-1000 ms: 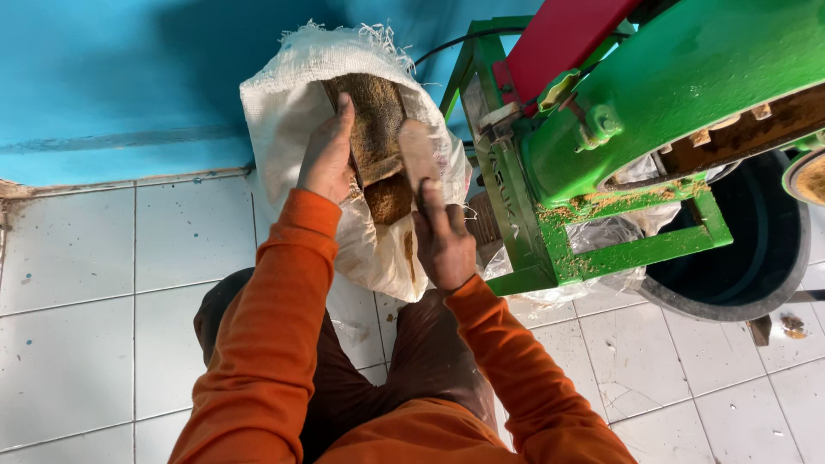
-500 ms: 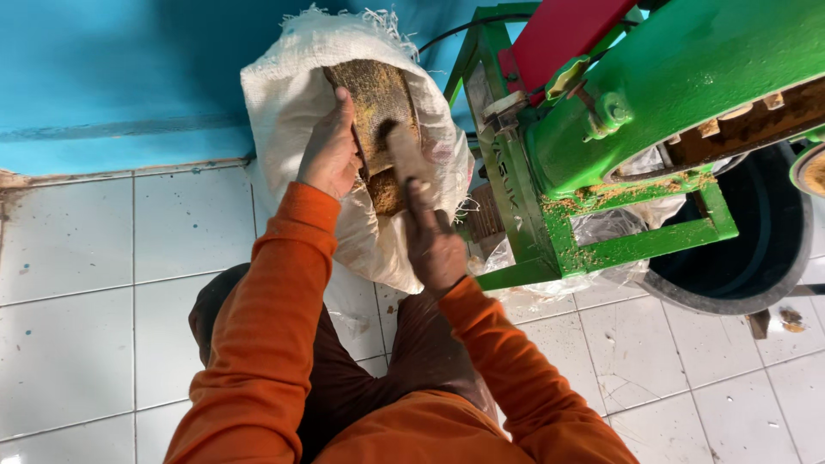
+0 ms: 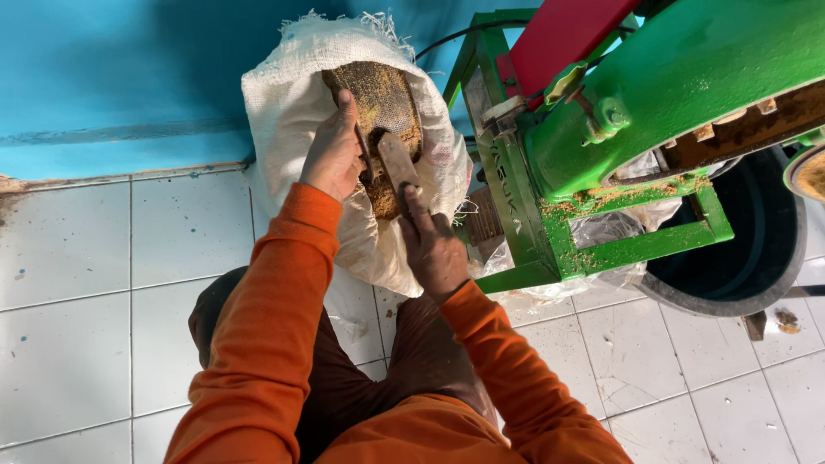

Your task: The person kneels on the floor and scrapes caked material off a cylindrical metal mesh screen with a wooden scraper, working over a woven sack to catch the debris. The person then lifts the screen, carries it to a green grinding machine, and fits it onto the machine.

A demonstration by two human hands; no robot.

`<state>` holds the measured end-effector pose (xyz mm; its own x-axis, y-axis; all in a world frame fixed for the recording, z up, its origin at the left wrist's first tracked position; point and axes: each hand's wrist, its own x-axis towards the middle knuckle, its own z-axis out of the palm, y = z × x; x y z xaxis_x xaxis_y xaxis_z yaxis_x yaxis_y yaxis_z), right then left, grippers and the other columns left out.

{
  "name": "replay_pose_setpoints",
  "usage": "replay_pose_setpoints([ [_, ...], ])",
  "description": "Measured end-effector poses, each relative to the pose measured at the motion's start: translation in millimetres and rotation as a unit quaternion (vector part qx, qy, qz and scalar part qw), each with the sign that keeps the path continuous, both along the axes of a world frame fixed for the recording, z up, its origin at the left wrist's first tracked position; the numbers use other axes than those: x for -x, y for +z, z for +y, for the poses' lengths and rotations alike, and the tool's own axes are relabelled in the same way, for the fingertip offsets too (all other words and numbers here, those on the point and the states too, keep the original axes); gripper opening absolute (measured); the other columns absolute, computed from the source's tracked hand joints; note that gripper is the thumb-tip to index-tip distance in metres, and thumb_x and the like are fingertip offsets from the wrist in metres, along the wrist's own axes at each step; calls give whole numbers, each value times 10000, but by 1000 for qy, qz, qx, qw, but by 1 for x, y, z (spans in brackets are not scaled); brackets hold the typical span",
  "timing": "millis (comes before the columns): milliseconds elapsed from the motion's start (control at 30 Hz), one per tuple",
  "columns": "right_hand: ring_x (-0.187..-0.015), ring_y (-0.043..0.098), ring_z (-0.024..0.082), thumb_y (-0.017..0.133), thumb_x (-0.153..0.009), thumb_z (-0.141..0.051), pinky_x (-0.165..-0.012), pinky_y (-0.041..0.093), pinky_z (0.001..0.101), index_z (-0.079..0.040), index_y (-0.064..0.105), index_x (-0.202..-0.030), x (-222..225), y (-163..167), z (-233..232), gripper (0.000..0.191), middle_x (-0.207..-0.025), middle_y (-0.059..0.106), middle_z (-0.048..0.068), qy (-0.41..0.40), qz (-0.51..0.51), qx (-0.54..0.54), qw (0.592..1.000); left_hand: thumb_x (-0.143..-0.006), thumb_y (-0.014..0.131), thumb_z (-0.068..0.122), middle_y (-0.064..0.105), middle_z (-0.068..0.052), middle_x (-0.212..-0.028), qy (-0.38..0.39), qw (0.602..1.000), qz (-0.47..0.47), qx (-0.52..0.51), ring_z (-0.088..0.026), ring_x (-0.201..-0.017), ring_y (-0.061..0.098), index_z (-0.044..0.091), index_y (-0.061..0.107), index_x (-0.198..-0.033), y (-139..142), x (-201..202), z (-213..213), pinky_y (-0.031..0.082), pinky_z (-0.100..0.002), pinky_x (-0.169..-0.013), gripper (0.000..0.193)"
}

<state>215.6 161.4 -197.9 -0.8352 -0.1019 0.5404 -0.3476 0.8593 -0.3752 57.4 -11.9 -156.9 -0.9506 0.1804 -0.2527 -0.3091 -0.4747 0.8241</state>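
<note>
Since the earlier frame the right hand [image 3: 432, 245] has slid a little toward the sack mouth, and the flat wooden piece [image 3: 398, 166] it pushes now lies further in over the brown grainy matter [image 3: 382, 107]; the left hand [image 3: 333, 153] stays on the sack's rim as before.

The white woven sack [image 3: 292, 112] leans against the blue wall [image 3: 112, 77] at the far side, its mouth tipped toward the person so the contents can be reached from a crouch. The left hand's fingers are pressed together and curled over the left edge of the opening, thumb outside, which seems to keep the limp cloth open and steady. The right hand lies with its fingers stretched along the near end of the wooden piece, pressed close together on top of it; whether the thumb wraps beneath cannot be told. The piece points away from the person, into the sack, resting on the brown matter.

Just right of the sack stands a green metal machine [image 3: 653, 94] with a red chute [image 3: 563, 34], its frame dusted with the same brown crumbs. A black tub [image 3: 773, 258] sits under it on the white tiled floor [image 3: 86, 283]. Orange sleeves [image 3: 275, 326] cover both arms.
</note>
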Motion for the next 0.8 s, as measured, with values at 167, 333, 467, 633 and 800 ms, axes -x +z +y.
replay_pose_setpoints([
  [167, -497, 603, 263, 647, -1045, -303, -451, 498, 422, -234, 439, -1565, 2, 10, 4, 564, -766, 621, 105, 13, -107, -13, 994, -806, 562, 733, 553, -139, -1491, 16, 999, 31, 17, -285, -1355, 564, 68, 355, -1550, -2, 1, -2, 501, -477, -1099, 1020],
  [333, -538, 607, 212, 598, -1082, -283, -461, 515, 359, -207, 400, -1602, 10, 11, 21, 561, -800, 621, 122, 52, 8, 26, 998, -859, 547, 729, 524, -170, -1510, 17, 998, 59, 4, -308, -1382, 537, 11, 403, -1542, -8, 3, 1, 487, -503, -1117, 1001],
  [467, -497, 609, 212, 589, -1080, -251, -411, 495, 369, -207, 453, -1569, 11, 6, 20, 509, -808, 632, 148, 47, -42, 10, 998, -855, 519, 714, 518, -95, -1508, 19, 999, 48, 16, -235, -1360, 544, 78, 385, -1531, -7, 2, 2, 494, -452, -1087, 937],
  [633, -511, 623, 221, 613, -1071, -258, -441, 531, 389, -173, 456, -1566, 12, 8, 18, 526, -769, 631, 153, 37, -66, 39, 996, -874, 561, 672, 598, -106, -1443, 14, 997, 70, -31, -244, -1307, 612, 50, 468, -1470, -2, -2, 3, 554, -430, -1061, 867],
  [800, -635, 654, 248, 594, -1091, -266, -497, 546, 389, -226, 433, -1589, 10, 6, 24, 525, -883, 660, 187, 45, 24, 63, 997, -908, 561, 657, 623, -130, -1423, 9, 996, 85, -30, -256, -1289, 638, 28, 503, -1459, -3, -6, 5, 574, -434, -1050, 838],
])
